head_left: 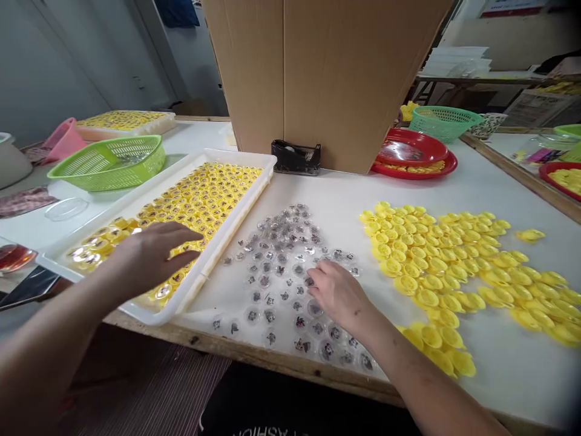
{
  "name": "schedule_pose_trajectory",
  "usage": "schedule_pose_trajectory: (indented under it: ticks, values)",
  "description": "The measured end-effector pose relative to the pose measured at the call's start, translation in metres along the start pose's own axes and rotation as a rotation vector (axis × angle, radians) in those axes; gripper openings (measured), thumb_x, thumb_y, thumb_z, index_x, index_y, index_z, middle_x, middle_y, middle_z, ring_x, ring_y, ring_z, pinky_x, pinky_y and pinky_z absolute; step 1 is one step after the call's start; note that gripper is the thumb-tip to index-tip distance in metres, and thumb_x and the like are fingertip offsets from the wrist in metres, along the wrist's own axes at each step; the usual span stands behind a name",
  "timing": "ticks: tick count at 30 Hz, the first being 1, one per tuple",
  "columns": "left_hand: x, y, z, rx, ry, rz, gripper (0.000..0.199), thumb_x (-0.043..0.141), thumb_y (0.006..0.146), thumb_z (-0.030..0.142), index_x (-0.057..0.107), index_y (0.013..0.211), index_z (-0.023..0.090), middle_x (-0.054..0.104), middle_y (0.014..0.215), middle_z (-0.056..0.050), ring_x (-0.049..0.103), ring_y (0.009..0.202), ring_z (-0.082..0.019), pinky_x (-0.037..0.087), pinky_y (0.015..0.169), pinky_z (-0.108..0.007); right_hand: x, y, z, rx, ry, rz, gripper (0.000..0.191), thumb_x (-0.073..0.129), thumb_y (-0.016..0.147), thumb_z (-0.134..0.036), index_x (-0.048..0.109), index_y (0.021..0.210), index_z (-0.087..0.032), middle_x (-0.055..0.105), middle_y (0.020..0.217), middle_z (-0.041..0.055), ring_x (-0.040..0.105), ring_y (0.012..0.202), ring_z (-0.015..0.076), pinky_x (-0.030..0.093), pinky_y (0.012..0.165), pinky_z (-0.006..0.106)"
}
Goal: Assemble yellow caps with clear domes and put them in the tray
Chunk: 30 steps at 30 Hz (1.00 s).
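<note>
My left hand [152, 257] hovers over the near part of a white tray [200, 284], thumb and fingers apart, nothing visible in them. Rows of yellow cups topped with clear printed discs [204, 197] fill much of that tray. Bent low over the table, my right hand [338, 293] has its fingertips closed at a clear printed disc [309, 281]; the fingers partly hide it. Many more loose clear discs with small dark animal pictures [281, 257] lie scattered around it. To its right, yellow cups [436, 266] are spread over the white tabletop.
A large cardboard box [318, 79] stands behind a black tape dispenser [296, 158]. Red trays [413, 151] and a green basket [447, 121] sit back right. At left are a light green basket [109, 166] and another filled tray [124, 123]. A wooden edge [290, 363] borders the table.
</note>
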<state>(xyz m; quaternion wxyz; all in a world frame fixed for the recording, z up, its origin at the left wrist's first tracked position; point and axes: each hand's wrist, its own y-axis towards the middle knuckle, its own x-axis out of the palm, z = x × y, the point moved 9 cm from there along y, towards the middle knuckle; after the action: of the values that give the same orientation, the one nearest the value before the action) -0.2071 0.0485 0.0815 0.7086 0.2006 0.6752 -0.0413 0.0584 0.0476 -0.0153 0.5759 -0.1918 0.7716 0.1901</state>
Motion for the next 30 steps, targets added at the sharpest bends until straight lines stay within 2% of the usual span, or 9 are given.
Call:
schedule_pose_trajectory:
  ticks: [4, 9, 14, 17, 20, 23, 25, 27, 30]
  values:
    - [0.012, 0.02, 0.074, 0.191, -0.215, 0.041, 0.028, 0.05, 0.087, 0.033, 0.066, 0.103, 0.017, 0.067, 0.1, -0.008, 0.062, 0.09, -0.018, 0.049, 0.078, -0.029, 0.009, 0.008, 0.001, -0.002, 0.042, -0.016, 0.012, 0.058, 0.078, -0.005, 0.062, 0.073, -0.014, 0.057, 0.077, 0.008, 0.056, 0.076, 0.0232, 0.044, 0.064, 0.033]
    - [0.036, 0.036, 0.122, 0.24, -0.393, -0.002, 0.025, 0.051, 0.086, 0.029, 0.066, 0.101, 0.016, 0.067, 0.096, -0.009, 0.063, 0.087, -0.018, 0.051, 0.076, -0.031, 0.008, 0.008, 0.013, 0.058, 0.247, 0.02, 0.012, 0.056, 0.082, -0.008, 0.063, 0.075, -0.016, 0.06, 0.079, 0.0064, 0.059, 0.075, 0.0192, 0.045, 0.066, 0.029]
    - [0.056, 0.041, 0.161, 0.201, -0.509, -0.121, 0.022, 0.052, 0.085, 0.023, 0.066, 0.101, 0.017, 0.067, 0.094, -0.006, 0.063, 0.08, -0.017, 0.049, 0.073, -0.03, -0.016, -0.004, 0.044, 0.216, 0.552, 0.102, 0.021, 0.052, 0.085, -0.017, 0.057, 0.105, -0.021, 0.063, 0.075, -0.001, 0.064, 0.07, 0.0138, 0.049, 0.064, 0.026]
    - [0.072, 0.041, 0.197, 0.216, -0.584, -0.212, 0.019, 0.053, 0.084, 0.02, 0.066, 0.096, 0.017, 0.067, 0.086, -0.005, 0.061, 0.072, -0.015, 0.048, 0.067, -0.028, -0.037, -0.022, 0.076, 0.307, 0.839, 0.175, 0.018, 0.047, 0.086, -0.02, 0.055, 0.103, -0.02, 0.059, 0.073, -0.0029, 0.063, 0.061, 0.0109, 0.051, 0.057, 0.023]
    - [0.085, 0.041, 0.251, 0.323, -0.655, -0.271, 0.018, 0.056, 0.081, 0.018, 0.066, 0.096, 0.017, 0.066, 0.086, -0.005, 0.06, 0.078, -0.017, 0.049, 0.071, -0.029, -0.061, -0.048, 0.112, 0.347, 1.099, 0.332, 0.024, 0.061, 0.076, -0.022, 0.057, 0.099, -0.018, 0.057, 0.083, -0.0014, 0.062, 0.063, 0.01, 0.052, 0.057, 0.024]
    - [0.097, 0.042, 0.306, 0.459, -0.652, -0.281, 0.032, 0.062, 0.075, 0.019, 0.063, 0.107, 0.017, 0.063, 0.097, -0.007, 0.058, 0.088, -0.021, 0.049, 0.078, -0.033, -0.075, -0.07, 0.133, 0.362, 1.064, 0.396, 0.037, 0.072, 0.063, -0.018, 0.059, 0.098, -0.019, 0.055, 0.095, -0.0006, 0.058, 0.063, 0.007, 0.051, 0.059, 0.023]
    - [0.106, 0.044, 0.336, 0.535, -0.612, -0.288, 0.042, 0.064, 0.072, 0.019, 0.059, 0.114, 0.017, 0.06, 0.101, -0.008, 0.056, 0.092, -0.023, 0.049, 0.08, -0.036, -0.077, -0.079, 0.137, 0.384, 0.992, 0.392, 0.035, 0.07, 0.062, -0.016, 0.059, 0.096, -0.019, 0.056, 0.095, -0.0004, 0.056, 0.061, 0.0064, 0.05, 0.056, 0.022]
    - [0.116, 0.047, 0.356, 0.571, -0.576, -0.301, 0.043, 0.064, 0.07, 0.02, 0.059, 0.113, 0.017, 0.059, 0.1, -0.008, 0.054, 0.093, -0.024, 0.049, 0.079, -0.037, -0.075, -0.082, 0.135, 0.402, 0.945, 0.377, 0.029, 0.067, 0.065, -0.016, 0.059, 0.093, -0.019, 0.056, 0.091, -0.0006, 0.056, 0.06, 0.0076, 0.049, 0.053, 0.022]
    - [0.127, 0.052, 0.364, 0.556, -0.553, -0.314, 0.034, 0.063, 0.069, 0.021, 0.062, 0.102, 0.017, 0.058, 0.099, -0.008, 0.053, 0.093, -0.024, 0.05, 0.077, -0.035, -0.067, -0.081, 0.131, 0.43, 0.896, 0.344, 0.024, 0.063, 0.067, -0.017, 0.059, 0.09, -0.019, 0.057, 0.083, -0.0018, 0.058, 0.062, 0.0098, 0.05, 0.054, 0.022]
